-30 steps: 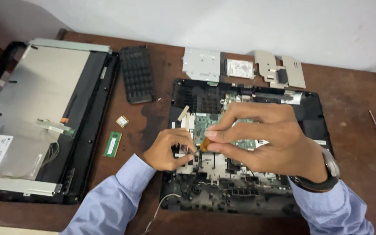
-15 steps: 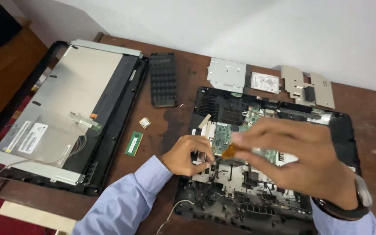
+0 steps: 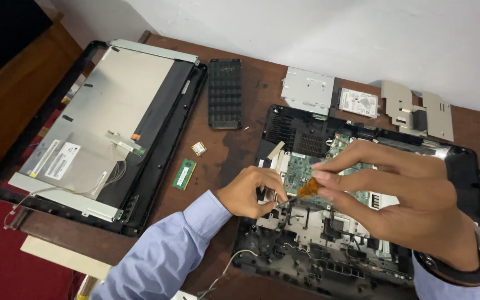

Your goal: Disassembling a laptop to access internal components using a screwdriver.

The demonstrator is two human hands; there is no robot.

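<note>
Head view looks down on an opened all-in-one computer chassis [image 3: 462, 166] at four o'clock on the wooden table [image 3: 234, 144]; its green motherboard [image 3: 298, 172], near centre, looks rigid but fragile, best touched only at the edges; right hand [image 3: 412, 205], at three o'clock of the board, hovers palm down with fingers pinched shut on a small screwdriver [image 3: 306, 188] by its light, stiff orange handle, tip slanting toward eight o'clock; left hand [image 3: 251, 191], curled nearly closed, fingertips steadying that tip.
</note>
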